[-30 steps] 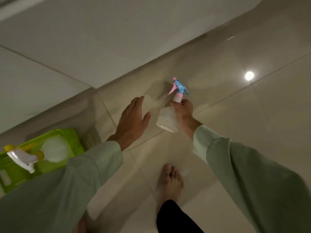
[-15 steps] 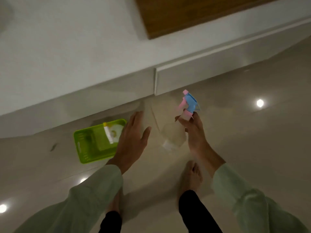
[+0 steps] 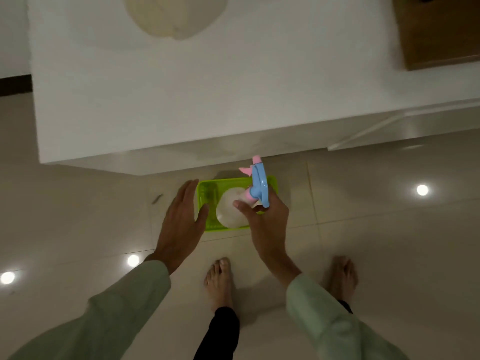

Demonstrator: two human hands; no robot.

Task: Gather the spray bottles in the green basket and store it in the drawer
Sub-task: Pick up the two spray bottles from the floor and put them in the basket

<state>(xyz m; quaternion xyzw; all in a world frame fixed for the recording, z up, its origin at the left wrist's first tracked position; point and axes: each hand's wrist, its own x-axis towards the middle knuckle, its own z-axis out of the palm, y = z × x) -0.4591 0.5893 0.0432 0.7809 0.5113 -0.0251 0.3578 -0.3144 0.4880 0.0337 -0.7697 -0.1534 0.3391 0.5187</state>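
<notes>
A green basket (image 3: 207,193) lies on the floor tiles just below the white cabinet. My right hand (image 3: 267,224) grips a clear spray bottle with a blue and pink trigger head (image 3: 258,183) by its neck, held above the basket. A whitish round bottle body (image 3: 231,211) shows over the basket; I cannot tell whether it is the held bottle or another one lying inside. My left hand (image 3: 181,224) hovers open, fingers spread, at the basket's left edge, holding nothing.
A white cabinet top (image 3: 207,87) fills the upper view with a pale round object (image 3: 176,14) on it and a brown wooden panel (image 3: 441,29) at the right. My bare feet (image 3: 220,281) stand on glossy tiles with light reflections.
The view has swung so the basket now sits straight ahead under my hands. My right hand has carried the blue-headed bottle left over the basket. My left hand stays open beside it.
</notes>
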